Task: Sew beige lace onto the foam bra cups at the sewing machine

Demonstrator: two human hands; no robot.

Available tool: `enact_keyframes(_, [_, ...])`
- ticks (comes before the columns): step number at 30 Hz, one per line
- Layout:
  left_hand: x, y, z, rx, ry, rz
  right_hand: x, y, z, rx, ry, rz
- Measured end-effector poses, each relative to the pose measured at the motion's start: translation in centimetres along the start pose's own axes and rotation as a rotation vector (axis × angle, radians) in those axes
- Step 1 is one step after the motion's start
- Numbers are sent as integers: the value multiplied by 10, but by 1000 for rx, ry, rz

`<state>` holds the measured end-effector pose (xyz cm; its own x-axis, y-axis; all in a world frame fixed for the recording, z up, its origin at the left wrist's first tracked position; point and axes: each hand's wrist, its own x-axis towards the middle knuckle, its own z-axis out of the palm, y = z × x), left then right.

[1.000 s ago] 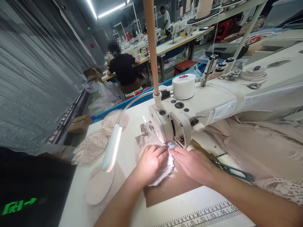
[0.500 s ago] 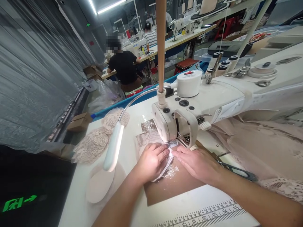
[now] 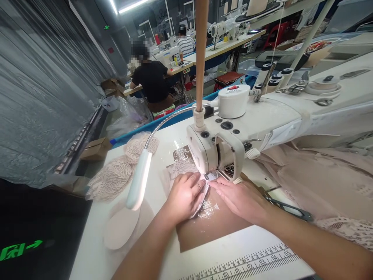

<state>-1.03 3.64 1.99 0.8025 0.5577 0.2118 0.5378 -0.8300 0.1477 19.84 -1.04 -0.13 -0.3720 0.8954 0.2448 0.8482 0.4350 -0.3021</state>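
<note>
left hand (image 3: 185, 194), pressed flat over pale cloth (image 3: 201, 205), less exposed than earlier, likely feeding onward; right hand (image 3: 239, 197), pinch indiscernible.

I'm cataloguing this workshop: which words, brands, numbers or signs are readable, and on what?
"JUKI": background sewing machine.
"12", "13", "14", "15": ruler scale; smaller figures unreadable.
Running figure and arrow, wordless: lower-left green sign.
Too blurred: white lamp base's lettering; distant green sign.

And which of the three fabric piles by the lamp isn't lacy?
The plain, rounded pile, nearest the picture's bottom; both other piles show lacy patterns.
</note>
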Motion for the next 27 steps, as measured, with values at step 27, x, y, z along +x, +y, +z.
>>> enact_keyframes(27, [-1,6,-3,-58,-33,79,2,-12,-5,-97,-37,40])
